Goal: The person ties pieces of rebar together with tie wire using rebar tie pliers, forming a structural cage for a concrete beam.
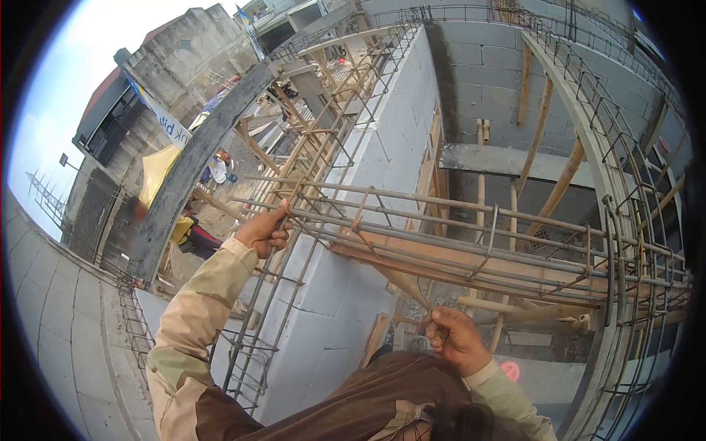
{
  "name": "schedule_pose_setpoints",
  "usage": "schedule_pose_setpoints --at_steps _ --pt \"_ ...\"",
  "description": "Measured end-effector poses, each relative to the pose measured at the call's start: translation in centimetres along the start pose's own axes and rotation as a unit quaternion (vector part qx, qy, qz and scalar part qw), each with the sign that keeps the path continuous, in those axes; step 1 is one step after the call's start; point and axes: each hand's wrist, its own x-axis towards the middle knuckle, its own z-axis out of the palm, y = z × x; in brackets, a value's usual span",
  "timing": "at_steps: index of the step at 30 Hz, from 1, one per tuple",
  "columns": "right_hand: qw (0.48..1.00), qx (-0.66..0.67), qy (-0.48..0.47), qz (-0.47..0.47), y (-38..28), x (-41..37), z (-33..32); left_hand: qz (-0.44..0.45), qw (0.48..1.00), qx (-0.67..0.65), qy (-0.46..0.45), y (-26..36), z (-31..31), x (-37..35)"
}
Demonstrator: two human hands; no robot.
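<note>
My left hand is closed at the corner where two rebar cages meet, its thumb and fingers around a thin rusty rebar stirrup. From there one cage of long steel bars runs to the right across the gap. Another rebar cage passes under my left wrist along the top of the pale block wall. Lower right, in front of my body, my right hand is closed with thumb and forefinger pinched together. Whatever lies in that pinch is too small to make out.
Bamboo poles prop the formwork below the bars. At right, another rebar cage follows a concrete ledge. A grey beam crosses at left. Down on the ground, a person in yellow and dark clothing is partly visible. The drop beside the wall is deep.
</note>
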Motion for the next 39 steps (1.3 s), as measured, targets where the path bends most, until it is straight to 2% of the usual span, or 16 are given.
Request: schedule_pose_setpoints --at_steps 2,6,11,17,39 --pt "1.0 -0.007 0.004 0.001 -0.2 0.0 0.6 0.017 0.999 0.035 -0.023 -0.2 0.0 0.0" --pt "0.999 -0.028 0.03 0.01 -0.1 -0.2 1.1 0.013 0.999 0.03 0.011 -0.1 0.7 -0.4" --pt "0.999 -0.032 0.021 0.018 -0.1 -0.3 0.8 0.017 0.999 0.032 -0.001 -0.1 0.6 -0.4" --pt "0.997 -0.049 0.057 0.0 -0.1 -1.0 1.2 0.023 0.999 0.034 -0.002 -0.2 0.3 -0.3" --pt "0.997 -0.039 0.061 0.006 -0.1 -1.1 0.1 0.024 1.0 0.014 -0.004 -0.4 0.1 -0.1"
